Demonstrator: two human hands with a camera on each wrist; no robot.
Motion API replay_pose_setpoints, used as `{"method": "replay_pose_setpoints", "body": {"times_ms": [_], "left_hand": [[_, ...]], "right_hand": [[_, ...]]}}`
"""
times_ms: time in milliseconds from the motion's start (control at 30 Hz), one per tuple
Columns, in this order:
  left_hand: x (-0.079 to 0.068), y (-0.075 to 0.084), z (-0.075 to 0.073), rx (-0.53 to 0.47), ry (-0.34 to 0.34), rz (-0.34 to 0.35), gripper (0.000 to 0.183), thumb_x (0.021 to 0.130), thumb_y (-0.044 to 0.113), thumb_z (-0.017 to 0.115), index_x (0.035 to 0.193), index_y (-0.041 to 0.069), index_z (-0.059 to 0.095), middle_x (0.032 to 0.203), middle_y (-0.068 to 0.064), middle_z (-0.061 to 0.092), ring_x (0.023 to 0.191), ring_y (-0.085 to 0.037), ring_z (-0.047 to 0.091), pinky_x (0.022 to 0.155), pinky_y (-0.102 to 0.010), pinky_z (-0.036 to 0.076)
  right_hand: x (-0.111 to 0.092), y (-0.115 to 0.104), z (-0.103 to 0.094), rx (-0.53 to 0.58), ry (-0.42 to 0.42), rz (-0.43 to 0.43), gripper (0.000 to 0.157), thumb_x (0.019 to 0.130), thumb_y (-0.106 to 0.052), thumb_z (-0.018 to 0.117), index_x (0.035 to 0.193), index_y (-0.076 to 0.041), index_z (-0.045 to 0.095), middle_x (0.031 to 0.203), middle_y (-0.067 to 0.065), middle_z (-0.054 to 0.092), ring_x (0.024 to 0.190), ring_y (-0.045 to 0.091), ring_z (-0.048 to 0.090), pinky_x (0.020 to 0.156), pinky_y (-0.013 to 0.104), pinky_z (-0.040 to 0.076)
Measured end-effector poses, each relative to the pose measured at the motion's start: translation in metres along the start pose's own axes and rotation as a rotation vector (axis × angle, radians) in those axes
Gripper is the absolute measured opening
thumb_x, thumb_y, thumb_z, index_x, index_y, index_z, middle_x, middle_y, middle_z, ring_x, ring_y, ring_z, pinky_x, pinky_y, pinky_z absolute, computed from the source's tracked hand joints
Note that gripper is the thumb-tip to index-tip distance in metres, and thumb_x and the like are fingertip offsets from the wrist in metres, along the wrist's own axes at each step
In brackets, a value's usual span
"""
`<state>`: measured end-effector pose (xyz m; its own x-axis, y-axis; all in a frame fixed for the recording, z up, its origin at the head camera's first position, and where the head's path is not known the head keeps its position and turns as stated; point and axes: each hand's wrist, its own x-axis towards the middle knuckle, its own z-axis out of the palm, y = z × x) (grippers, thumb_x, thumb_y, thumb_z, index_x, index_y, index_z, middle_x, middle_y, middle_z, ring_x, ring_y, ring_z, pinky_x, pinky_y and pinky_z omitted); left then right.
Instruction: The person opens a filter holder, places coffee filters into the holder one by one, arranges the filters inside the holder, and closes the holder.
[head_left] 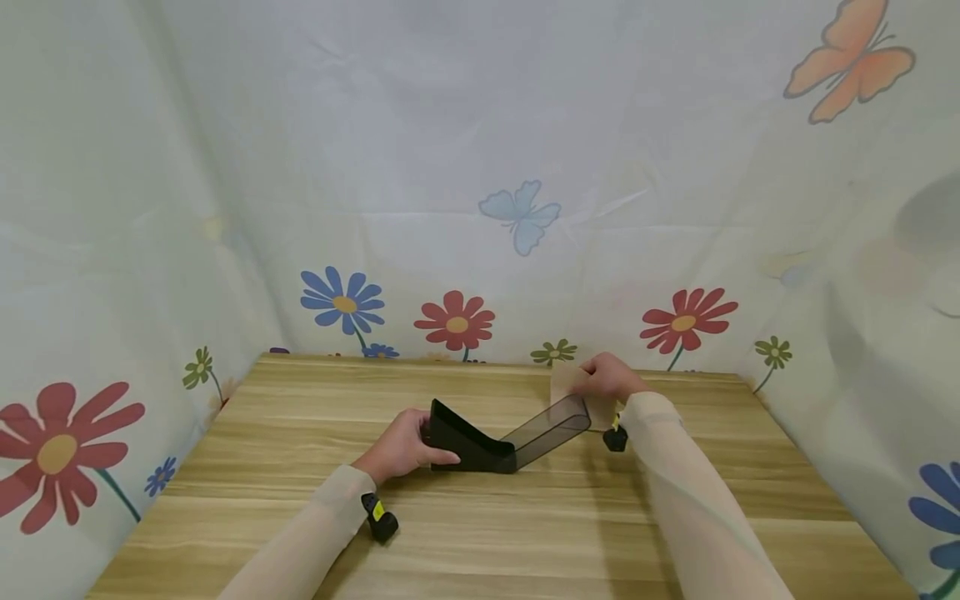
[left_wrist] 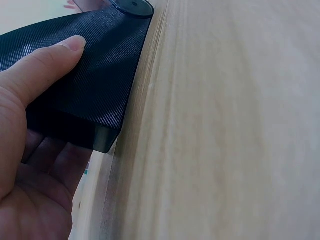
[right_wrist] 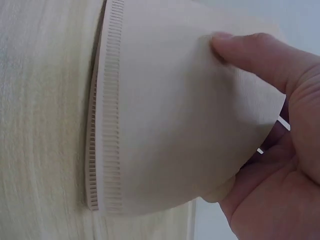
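My left hand point(head_left: 401, 446) grips the wide end of a black coffee filter holder point(head_left: 472, 446), its thumb on the near ribbed side point(left_wrist: 95, 75) and its fingers on the far side. The smoky see-through lid point(head_left: 547, 429) joins the holder's narrow right end and stands swung open to the right. Just behind the lid's raised end, my right hand point(head_left: 611, 377) pinches a small stack of brown paper coffee filters point(right_wrist: 160, 115). In the right wrist view the thumb presses on the front filter, and the crimped edges fan slightly apart close over the table.
A wood-grain table point(head_left: 465, 550) lies under both hands. Behind and beside it hangs a pale cloth backdrop point(head_left: 420, 150) printed with flowers and butterflies. Small black wrist cameras point(head_left: 382, 521) sit on both sleeves.
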<state>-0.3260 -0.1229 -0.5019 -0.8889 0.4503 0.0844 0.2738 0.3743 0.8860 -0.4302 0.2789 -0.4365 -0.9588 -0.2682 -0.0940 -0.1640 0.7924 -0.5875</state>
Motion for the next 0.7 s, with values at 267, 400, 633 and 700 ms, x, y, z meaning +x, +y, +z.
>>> {"method": "replay_pose_setpoints", "body": {"times_ms": [267,400,633,700], "left_hand": [[-0.001,0.001,0.0,0.001,0.005,0.003,0.04,0.077,0.04,0.09,0.107,0.017,0.075,0.093,0.001,0.077,0.075,-0.018,0.065,0.065,-0.032,0.05],[-0.001,0.002,0.0,-0.011,0.002,0.005,0.04,0.077,0.037,0.09,0.108,0.016,0.075,0.093,-0.001,0.077,0.075,-0.017,0.065,0.064,-0.032,0.051],[0.0,0.0,0.0,-0.008,-0.005,0.002,0.043,0.076,0.043,0.09,0.109,0.019,0.075,0.094,0.001,0.077,0.077,-0.019,0.066,0.067,-0.033,0.052],[0.0,0.0,0.001,-0.007,-0.004,0.001,0.044,0.075,0.044,0.09,0.108,0.02,0.075,0.095,0.002,0.077,0.079,-0.019,0.067,0.069,-0.034,0.053]], "right_hand": [[-0.013,-0.005,-0.007,0.112,-0.022,-0.022,0.049,0.083,-0.031,0.086,0.059,-0.014,0.047,0.056,-0.005,0.033,0.056,0.016,0.033,0.055,0.03,0.03],[-0.02,-0.009,-0.01,0.158,-0.031,-0.037,0.052,0.083,-0.03,0.086,0.058,-0.014,0.043,0.056,-0.006,0.029,0.054,0.015,0.026,0.053,0.03,0.027],[-0.03,-0.019,-0.015,0.139,-0.02,-0.046,0.048,0.084,-0.033,0.086,0.062,-0.007,0.051,0.055,-0.006,0.03,0.055,0.016,0.028,0.053,0.03,0.028],[-0.033,-0.021,-0.017,0.138,-0.018,-0.048,0.049,0.084,-0.033,0.086,0.062,-0.007,0.051,0.055,-0.006,0.03,0.055,0.016,0.027,0.053,0.03,0.028]]}}
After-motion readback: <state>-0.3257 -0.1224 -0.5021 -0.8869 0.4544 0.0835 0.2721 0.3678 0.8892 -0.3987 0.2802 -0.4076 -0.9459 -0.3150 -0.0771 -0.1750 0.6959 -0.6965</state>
